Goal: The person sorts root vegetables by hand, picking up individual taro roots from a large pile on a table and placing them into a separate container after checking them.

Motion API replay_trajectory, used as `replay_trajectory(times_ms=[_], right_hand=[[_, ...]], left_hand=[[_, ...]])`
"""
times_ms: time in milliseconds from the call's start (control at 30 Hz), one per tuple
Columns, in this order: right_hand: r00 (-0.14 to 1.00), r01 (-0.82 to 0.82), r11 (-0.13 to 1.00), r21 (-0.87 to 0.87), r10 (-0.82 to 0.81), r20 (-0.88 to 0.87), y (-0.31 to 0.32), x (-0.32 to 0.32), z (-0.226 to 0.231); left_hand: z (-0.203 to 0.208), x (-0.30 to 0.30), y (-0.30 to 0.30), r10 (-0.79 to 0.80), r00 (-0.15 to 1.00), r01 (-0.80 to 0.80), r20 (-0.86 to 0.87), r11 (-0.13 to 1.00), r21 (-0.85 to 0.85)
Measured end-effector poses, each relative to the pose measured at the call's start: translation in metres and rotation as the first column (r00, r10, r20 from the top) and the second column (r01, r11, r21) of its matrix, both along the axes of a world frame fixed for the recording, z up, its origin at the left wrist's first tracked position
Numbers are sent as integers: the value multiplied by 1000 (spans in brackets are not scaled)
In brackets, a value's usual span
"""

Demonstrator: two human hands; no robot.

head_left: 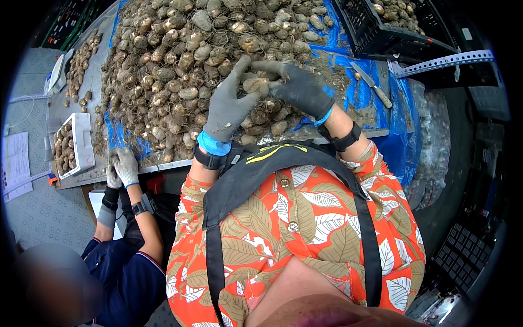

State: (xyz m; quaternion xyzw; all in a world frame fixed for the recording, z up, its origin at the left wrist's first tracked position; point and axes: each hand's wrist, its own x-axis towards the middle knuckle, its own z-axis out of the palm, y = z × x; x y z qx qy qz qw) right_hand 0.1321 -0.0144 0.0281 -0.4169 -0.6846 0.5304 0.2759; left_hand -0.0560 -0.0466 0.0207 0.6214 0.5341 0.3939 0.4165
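Note:
Both my hands are raised over the near side of a big heap of soil-covered, rooty taro-like tubers. One brown tuber sits between them. My left hand, in a grey glove with a blue cuff, is closed on its left side with thumb and fingers. In a darker grey glove, my right hand grips the tuber's right side with bent fingers. To the right of my right hand, a knife with a pale handle lies on the blue sheeting.
A co-worker's gloved hands rest at the table's near left edge, beside a white tray of tubers. Small tubers lie farther left. A black crate with tubers and a perforated metal bar stand at the right.

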Motion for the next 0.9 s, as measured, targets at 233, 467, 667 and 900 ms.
replay_trajectory(times_ms=[233,467,667,900], right_hand=[[986,144,975,170,-157,64,4,-4,-33],[959,143,981,127,-169,227,36,41,-34],[993,-41,978,204,17,116,5,-2,-11],[917,257,949,183,-299,264,33,33,-44]], left_hand=[[-1,2,-2,-159,978,164,-136,986,28],[7,0,-2,-160,971,156,-176,987,-37],[2,1,1,-177,960,190,-218,981,44],[-1,-6,2,-176,979,184,-108,980,72]])
